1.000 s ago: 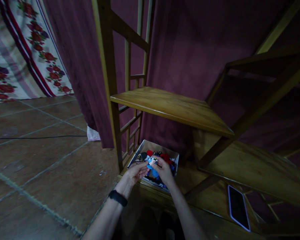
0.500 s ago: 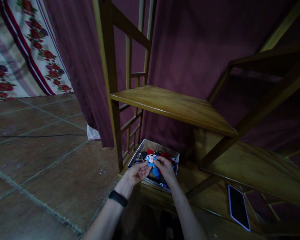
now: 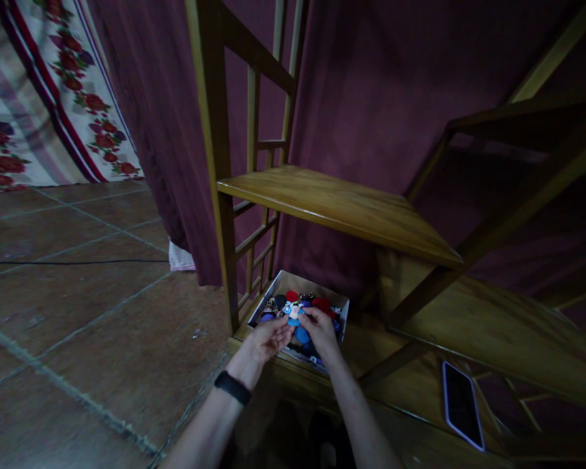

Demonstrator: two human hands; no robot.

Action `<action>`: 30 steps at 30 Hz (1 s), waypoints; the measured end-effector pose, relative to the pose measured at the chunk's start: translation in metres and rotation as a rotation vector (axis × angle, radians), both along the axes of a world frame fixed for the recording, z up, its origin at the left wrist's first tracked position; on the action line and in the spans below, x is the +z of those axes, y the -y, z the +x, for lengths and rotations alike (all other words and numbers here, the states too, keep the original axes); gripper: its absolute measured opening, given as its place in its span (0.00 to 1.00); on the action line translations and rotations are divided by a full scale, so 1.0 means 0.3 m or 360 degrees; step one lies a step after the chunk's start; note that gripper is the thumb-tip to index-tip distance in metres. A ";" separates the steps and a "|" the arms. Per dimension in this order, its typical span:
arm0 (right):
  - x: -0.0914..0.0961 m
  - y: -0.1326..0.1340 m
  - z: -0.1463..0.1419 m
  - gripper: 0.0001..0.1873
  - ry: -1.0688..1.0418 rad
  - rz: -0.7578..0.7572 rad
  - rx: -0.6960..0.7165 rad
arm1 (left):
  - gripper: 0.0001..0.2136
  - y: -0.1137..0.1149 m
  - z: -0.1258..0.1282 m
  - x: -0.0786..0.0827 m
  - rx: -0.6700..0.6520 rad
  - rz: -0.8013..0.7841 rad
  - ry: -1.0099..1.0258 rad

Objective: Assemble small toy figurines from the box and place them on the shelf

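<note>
A small blue and white figure with a pinkish middle [image 3: 294, 313] is pinched between my two hands, above an open box. My left hand [image 3: 272, 335] holds its left side, palm turned up, with a dark band on the wrist. From the right, my right hand [image 3: 319, 329] grips its other edge with thumb and fingers. Below them the white-walled cardboard box [image 3: 293, 281] is filled with several small colourful pieces, among them a red one [image 3: 292, 296] and a round blue one [image 3: 301, 335]. My hands hide part of the contents.
The box stands on the low board of a wooden shelf unit, under a higher shelf [image 3: 332, 202]. A phone with a pale purple edge [image 3: 463, 405] lies to the right. A dark cable [image 3: 78, 262] crosses the tiled floor; a purple curtain [image 3: 161, 130] hangs at left.
Both hands stay on the blue and white figure over the box, in almost the same pose. The view has shifted very slightly.
</note>
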State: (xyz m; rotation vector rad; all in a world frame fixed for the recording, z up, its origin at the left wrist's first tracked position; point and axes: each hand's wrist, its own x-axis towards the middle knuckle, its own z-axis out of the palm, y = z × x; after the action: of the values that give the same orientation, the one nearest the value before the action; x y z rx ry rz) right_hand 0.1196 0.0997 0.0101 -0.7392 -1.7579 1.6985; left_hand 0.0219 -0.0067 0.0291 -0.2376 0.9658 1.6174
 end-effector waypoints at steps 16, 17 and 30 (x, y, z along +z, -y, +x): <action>0.054 0.016 0.015 0.16 -0.0138 -0.0179 0.0176 | 0.04 0.010 -0.015 0.038 -0.0118 0.0106 -0.0007; 0.053 0.016 0.016 0.16 -0.0128 -0.0170 0.0174 | 0.04 0.011 -0.013 0.039 -0.0109 0.0111 -0.0017; 0.092 0.022 0.040 0.17 -0.0155 -0.0307 0.0214 | 0.06 0.000 -0.017 0.016 -0.0083 0.0199 0.0025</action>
State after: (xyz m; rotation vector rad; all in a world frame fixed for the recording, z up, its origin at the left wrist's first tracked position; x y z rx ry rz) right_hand 0.1316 0.0933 0.0376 -0.6194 -1.6250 1.9814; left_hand 0.0169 -0.0066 0.0340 -0.1380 0.8488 1.6193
